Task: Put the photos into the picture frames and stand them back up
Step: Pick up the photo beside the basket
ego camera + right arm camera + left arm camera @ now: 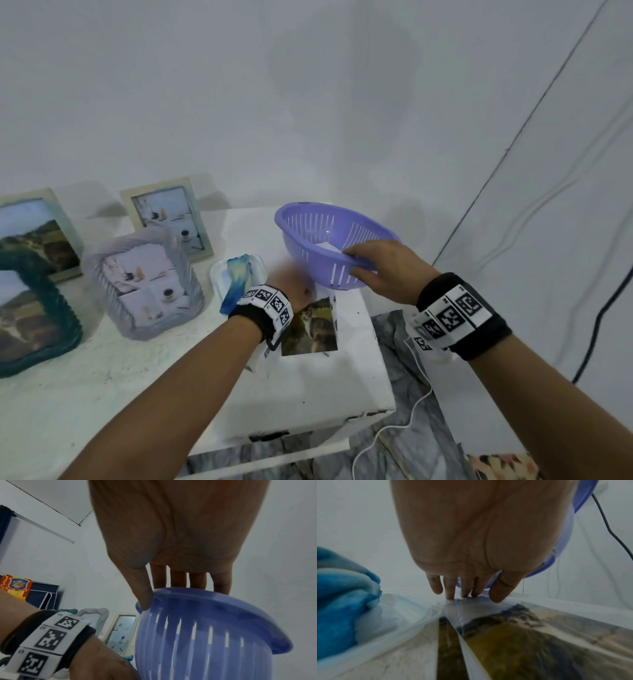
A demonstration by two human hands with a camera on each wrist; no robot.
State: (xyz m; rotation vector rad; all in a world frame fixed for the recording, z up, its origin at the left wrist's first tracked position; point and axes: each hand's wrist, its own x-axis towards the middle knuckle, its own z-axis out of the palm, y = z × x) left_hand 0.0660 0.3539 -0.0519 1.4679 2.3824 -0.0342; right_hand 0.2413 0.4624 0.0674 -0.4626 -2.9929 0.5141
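Right hand (383, 270) gripping the rim of a tilted purple basket (325, 236), left hand (471, 547) with straight fingertips (449, 593) pressing a landscape photo (315, 329) flat on the white table (308, 394), four filled picture frames (150, 284) standing at the left

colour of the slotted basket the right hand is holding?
Purple, lavender-toned: the basket, gripped at its rim by the right hand. Head view shows it best.

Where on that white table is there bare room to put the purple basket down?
Bare tabletop lies near the front edge, below the loose photo. The left side is crowded with frames. The right hand holds the basket above the back corner; under it I cannot tell.
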